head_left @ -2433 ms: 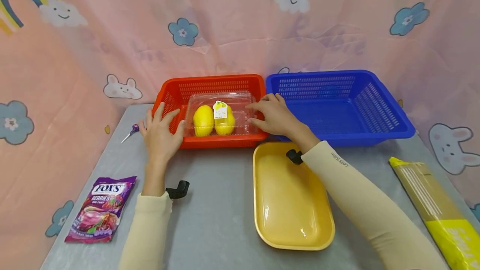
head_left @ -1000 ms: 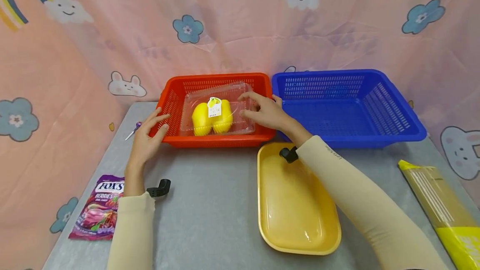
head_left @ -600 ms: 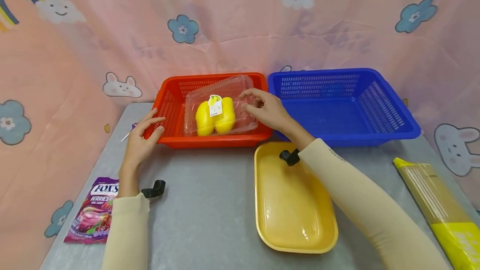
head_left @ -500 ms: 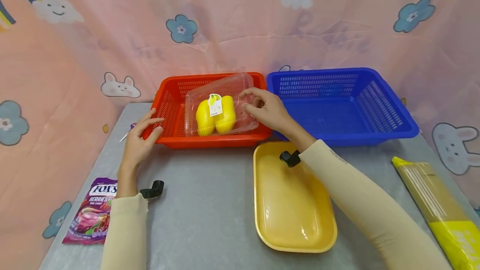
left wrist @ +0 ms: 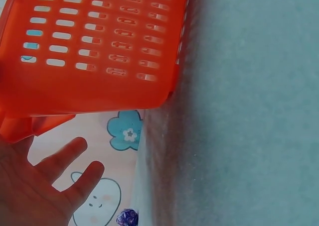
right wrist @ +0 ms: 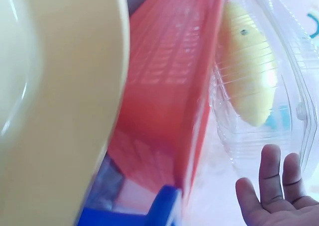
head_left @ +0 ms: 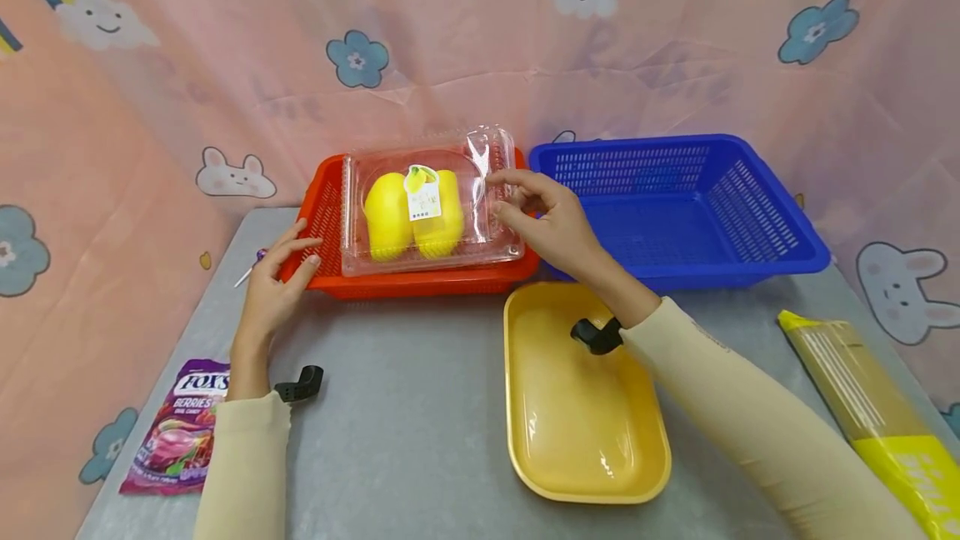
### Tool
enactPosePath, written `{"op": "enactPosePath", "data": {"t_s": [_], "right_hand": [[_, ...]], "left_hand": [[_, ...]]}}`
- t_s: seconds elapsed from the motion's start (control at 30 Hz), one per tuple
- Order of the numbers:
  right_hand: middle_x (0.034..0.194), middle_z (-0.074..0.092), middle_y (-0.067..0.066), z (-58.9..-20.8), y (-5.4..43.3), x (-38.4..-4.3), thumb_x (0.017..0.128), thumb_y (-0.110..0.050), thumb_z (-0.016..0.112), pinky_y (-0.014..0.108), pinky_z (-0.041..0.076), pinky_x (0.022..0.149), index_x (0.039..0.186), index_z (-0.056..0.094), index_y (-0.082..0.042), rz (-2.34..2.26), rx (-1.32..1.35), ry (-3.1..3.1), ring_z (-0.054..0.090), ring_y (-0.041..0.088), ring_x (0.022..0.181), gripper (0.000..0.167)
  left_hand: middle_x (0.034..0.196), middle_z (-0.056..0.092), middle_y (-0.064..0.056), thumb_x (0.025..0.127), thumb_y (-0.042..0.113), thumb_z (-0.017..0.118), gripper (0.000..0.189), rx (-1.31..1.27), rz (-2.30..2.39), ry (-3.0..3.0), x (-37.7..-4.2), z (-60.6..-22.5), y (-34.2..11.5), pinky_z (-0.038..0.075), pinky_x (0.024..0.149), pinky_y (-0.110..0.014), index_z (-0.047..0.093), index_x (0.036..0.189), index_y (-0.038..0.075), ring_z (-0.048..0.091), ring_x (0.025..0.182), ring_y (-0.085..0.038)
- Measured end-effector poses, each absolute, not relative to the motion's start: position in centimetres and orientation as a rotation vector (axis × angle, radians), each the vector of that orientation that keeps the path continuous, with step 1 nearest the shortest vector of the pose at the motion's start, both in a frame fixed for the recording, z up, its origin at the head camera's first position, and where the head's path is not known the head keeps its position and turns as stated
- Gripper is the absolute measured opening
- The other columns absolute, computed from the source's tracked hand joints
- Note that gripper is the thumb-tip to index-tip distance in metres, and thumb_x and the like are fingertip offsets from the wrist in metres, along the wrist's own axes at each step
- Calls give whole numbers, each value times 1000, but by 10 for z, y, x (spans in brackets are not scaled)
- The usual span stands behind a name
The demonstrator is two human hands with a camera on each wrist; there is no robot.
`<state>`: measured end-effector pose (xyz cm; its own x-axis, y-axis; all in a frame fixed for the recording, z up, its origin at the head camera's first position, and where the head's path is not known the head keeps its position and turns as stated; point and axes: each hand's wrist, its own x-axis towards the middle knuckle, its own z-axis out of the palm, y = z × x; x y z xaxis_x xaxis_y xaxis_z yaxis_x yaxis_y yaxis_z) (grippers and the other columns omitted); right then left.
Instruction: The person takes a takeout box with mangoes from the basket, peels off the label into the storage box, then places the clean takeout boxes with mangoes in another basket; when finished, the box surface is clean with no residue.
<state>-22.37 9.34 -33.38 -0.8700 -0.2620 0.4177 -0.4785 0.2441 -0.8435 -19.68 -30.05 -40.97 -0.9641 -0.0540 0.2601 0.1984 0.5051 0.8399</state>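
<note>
A clear plastic clamshell box with two yellow mangoes inside and a white label on its lid is raised over the red basket. My right hand pinches the box at its right edge between thumb and fingers. In the right wrist view the box stands above the basket's rim, with the fingertips of the right hand at its near end. My left hand rests at the basket's left front corner, fingers loosely spread; the left wrist view shows two of its fingers apart from the basket.
A blue basket stands right of the red one. In front lies a yellow tray. A yellow-tan packet is at the far right. A purple candy bag and a lollipop lie at the left.
The box has risen out of the red basket toward the camera, its right side lifting first. My left hand has moved left, from beside the box to the basket's corner.
</note>
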Motion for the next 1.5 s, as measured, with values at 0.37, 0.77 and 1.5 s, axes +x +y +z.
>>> {"op": "enactPosePath", "data": {"t_s": [0.37,0.77,1.5], "right_hand": [[87,57,5,-326,93,-173,98,-11,66,21,46,61,127,68,-15,1944,701,-2397,56,20,77,30],[91,62,4,-341,88,-114,94,-12,69,23,52,69,124,70,-17,1927,709,-2545,58,20,77,30],[75,56,2,-368,77,-79,90,-18,76,22,46,61,114,71,-23,1862,494,-2805,54,16,67,25]], "left_hand": [[163,42,2,99,21,60,33,-105,-1444,-2494,-197,-413,-304,31,122,-59,66,124,-1,33,154,-27],[166,36,2,100,20,63,36,-188,-1513,-2537,-196,-408,-310,36,122,-48,63,128,-3,30,155,-28],[169,29,-1,100,19,63,40,-243,-1522,-2601,-195,-404,-316,24,123,-62,59,132,-4,24,157,-30]]}}
